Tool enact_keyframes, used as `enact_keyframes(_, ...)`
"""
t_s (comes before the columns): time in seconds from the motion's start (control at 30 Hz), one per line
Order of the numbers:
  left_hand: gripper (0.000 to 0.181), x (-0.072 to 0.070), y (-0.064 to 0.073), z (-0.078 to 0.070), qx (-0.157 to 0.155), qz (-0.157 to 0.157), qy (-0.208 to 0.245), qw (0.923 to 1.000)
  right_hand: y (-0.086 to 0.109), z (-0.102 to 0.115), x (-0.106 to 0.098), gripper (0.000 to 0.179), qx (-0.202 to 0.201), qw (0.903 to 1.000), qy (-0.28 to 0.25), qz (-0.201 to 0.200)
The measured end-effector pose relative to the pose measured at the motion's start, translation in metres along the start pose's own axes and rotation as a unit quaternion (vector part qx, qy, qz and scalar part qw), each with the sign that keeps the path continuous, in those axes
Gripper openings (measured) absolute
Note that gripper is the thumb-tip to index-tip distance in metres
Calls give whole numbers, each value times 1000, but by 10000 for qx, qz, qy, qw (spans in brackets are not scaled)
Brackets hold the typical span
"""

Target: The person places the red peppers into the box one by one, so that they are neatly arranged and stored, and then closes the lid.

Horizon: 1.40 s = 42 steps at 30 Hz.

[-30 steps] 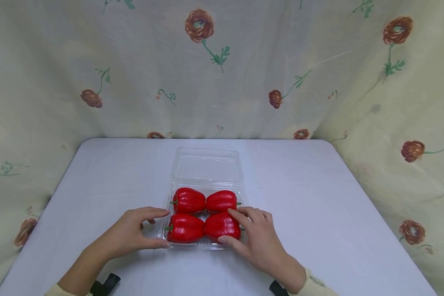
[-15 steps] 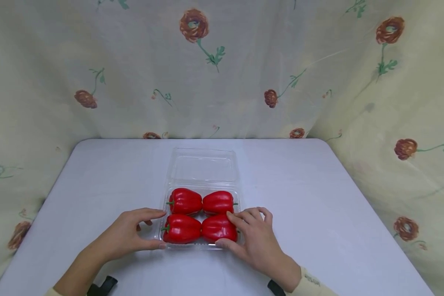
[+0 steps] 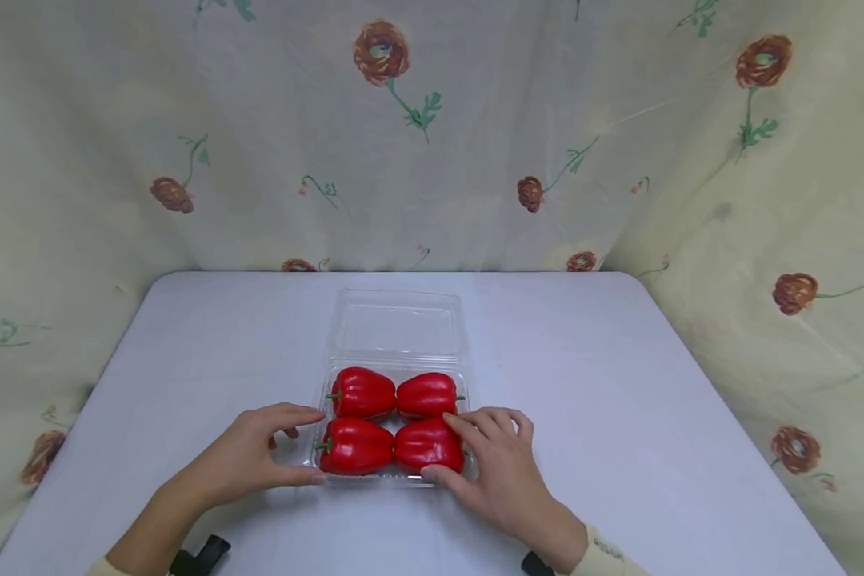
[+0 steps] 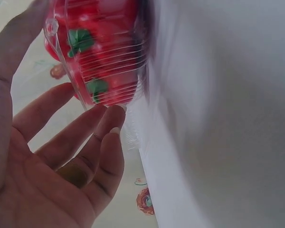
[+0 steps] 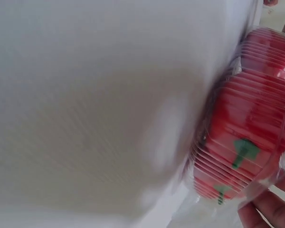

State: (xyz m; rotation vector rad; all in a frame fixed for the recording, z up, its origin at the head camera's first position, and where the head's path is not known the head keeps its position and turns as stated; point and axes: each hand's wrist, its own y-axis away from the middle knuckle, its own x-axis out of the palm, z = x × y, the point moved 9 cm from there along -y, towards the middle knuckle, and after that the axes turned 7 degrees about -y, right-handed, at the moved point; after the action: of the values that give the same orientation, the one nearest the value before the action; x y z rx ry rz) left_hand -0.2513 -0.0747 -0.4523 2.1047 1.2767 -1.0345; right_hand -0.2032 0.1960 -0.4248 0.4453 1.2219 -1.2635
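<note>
An open clear plastic clamshell container (image 3: 396,481) lies on the white table with several red bell peppers in two rows. My left hand (image 3: 248,448) is at its left side, thumb by the front left corner and index fingertip at the rim; in the left wrist view, the fingers (image 4: 69,130) touch the ribbed wall. My right hand (image 3: 500,468) holds the front right bell pepper (image 3: 426,444) between thumb and index finger, the other fingers along the right rim. The front left bell pepper (image 3: 360,445) and the back right bell pepper (image 3: 428,394) lie beside it, stems outward.
The container's hinged lid (image 3: 403,324) is folded back flat toward the table's far edge. White cloth covers the table (image 3: 583,384). A flowered curtain (image 3: 461,160) hangs behind and at both sides.
My right thumb and index finger stay at the front right pepper, and my left hand stays at the container's left side. The head view has shifted slightly.
</note>
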Motion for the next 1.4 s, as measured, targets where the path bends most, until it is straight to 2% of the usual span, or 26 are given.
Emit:
enact_keyframes(0.13,77,-7,-3,1,112,-198,-107,9997,-4,0,-5,67,-63,9998,-155,-82)
enact_keyframes(0.27,71,-26,-16,1,208,-620,-424,9970,-18,-11,-17,55,67,9984,-471,-293)
enact_keyframes(0.43,55,-49,-45,-2,390,-1029,-744,9911,-45,-38,-27,48,586,9943,-838,-308)
enact_keyframes(0.57,47,-62,-81,0,384,-1174,-888,9884,-74,-67,-26,47,1284,9808,-1459,-145)
enact_keyframes(0.7,45,-69,-114,3,229,-1073,-794,9908,-100,-86,-20,49,1718,9711,-1659,39)
enact_keyframes(0.83,46,-68,-141,7,-53,-882,-785,9930,-122,-94,-10,52,1861,9707,-1499,264)
enact_keyframes(0.97,47,-63,-160,16,-430,-701,-905,9925,-138,-102,0,53,2009,9693,-1355,409)
enact_keyframes(1.13,44,-56,-174,28,-666,-513,-850,9928,-149,-117,10,52,2298,9635,-1301,439)
enact_keyframes(1.4,39,-50,-179,38,-667,-340,-604,9954,-154,-137,22,51,2798,9463,-1502,599)
